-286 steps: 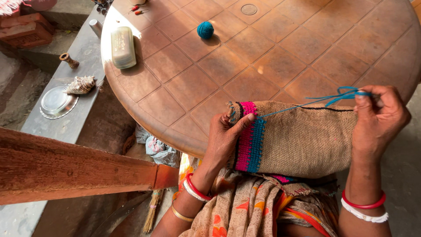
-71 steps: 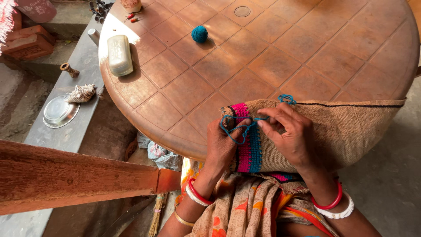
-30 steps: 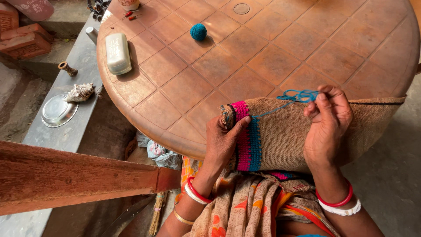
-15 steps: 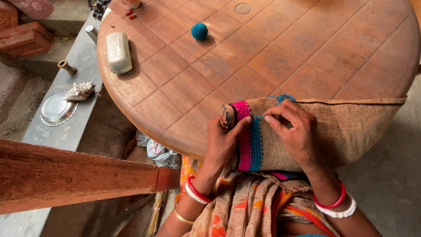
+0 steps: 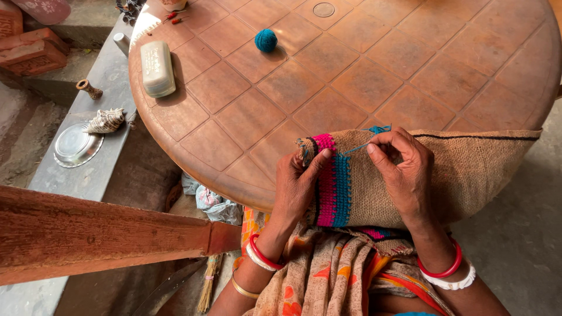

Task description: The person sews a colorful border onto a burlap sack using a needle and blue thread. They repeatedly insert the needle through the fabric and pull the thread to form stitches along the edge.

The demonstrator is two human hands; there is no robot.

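1. Left hand [image 5: 295,184] pinched the jute cloth's [image 5: 462,169] stitched end, at the counter [image 5: 363,64] edge.
2. Cloth looked light, limp, coarse; best held by its firmer hem.
3. Right hand [image 5: 404,175] was closed on blue yarn [image 5: 366,143].

We see soft, warm daylight across the round table [image 5: 410,64], even and fairly bright. A hard glare burns out its upper-left rim, beside the pale box [image 5: 156,68]. The yarn ball [image 5: 266,40] throws a short shadow to its right. Focus is sharp at the centre; the wide lens bends the edges, and the wooden beam [image 5: 105,234] looks slightly soft.
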